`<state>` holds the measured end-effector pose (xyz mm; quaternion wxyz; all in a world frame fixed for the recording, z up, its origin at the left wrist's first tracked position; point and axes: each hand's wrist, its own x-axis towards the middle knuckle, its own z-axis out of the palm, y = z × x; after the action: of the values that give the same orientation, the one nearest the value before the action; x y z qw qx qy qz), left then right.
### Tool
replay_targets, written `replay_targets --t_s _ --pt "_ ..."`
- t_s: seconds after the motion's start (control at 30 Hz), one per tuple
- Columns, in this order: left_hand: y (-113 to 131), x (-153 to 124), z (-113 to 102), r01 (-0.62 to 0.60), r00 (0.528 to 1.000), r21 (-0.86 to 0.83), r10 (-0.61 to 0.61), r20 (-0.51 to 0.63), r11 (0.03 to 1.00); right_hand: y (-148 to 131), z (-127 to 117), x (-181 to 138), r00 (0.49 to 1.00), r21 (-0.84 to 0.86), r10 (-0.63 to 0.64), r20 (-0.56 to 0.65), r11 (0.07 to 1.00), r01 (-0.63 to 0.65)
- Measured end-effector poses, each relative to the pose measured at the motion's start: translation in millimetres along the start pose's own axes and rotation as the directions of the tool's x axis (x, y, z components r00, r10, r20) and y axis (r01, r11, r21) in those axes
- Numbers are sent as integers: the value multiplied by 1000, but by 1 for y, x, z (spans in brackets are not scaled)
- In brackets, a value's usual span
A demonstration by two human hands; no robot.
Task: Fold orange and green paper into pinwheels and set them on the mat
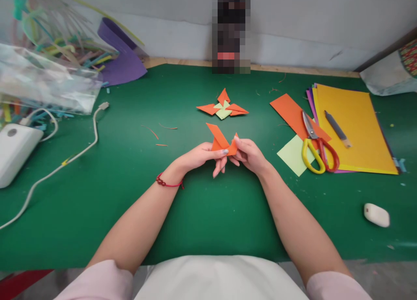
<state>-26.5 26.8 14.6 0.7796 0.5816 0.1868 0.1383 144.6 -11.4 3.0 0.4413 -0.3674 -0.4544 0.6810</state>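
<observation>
Forearms run from the bottom corners of the frame and meet just below centre, over the green counter (208,213). There we find both hands closed on one folded orange paper piece (217,140). The left hand (197,157) holds it from the lower left, fingers curled around its lower part. The right hand (250,156) pinches its lower right corner between thumb and forefinger. Neither hand is nearer: the piece sits between them, touching both. Its long axis slants from the pinched corner up and to the left, where a free point sticks out above the left hand's fingers, toward the frame's centre. Beyond it, apart from the hands, a four-pointed orange and pale green pinwheel (223,107) lies flat. Right of the right hand we see a pale green square (291,156) with scissors (314,151) across its edge, an orange strip (288,110) and a stack of yellow sheets (356,130). In the upper left lies a clear bag of paper strips (45,80).
</observation>
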Motion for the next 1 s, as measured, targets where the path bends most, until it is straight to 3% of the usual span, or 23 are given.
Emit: replay_targets --t_s 0.47,0.67,0.83,1.0 --pt "2 -1 1 -3 1000 -4 3 3 1000 1 1 -1 999 24 -11 -34 1000 12" --pt "-1 -1 0 11 1000 -15 -11 -3 1000 1 -1 -1 999 38 25 38 999 -27" --pt "1 -1 1 18 1000 -23 -17 11 1000 -3 0 0 999 59 3 -36 998 -1" --pt "2 -1 1 14 1000 -34 -13 18 999 -4 -1 -1 999 73 21 -33 997 -18"
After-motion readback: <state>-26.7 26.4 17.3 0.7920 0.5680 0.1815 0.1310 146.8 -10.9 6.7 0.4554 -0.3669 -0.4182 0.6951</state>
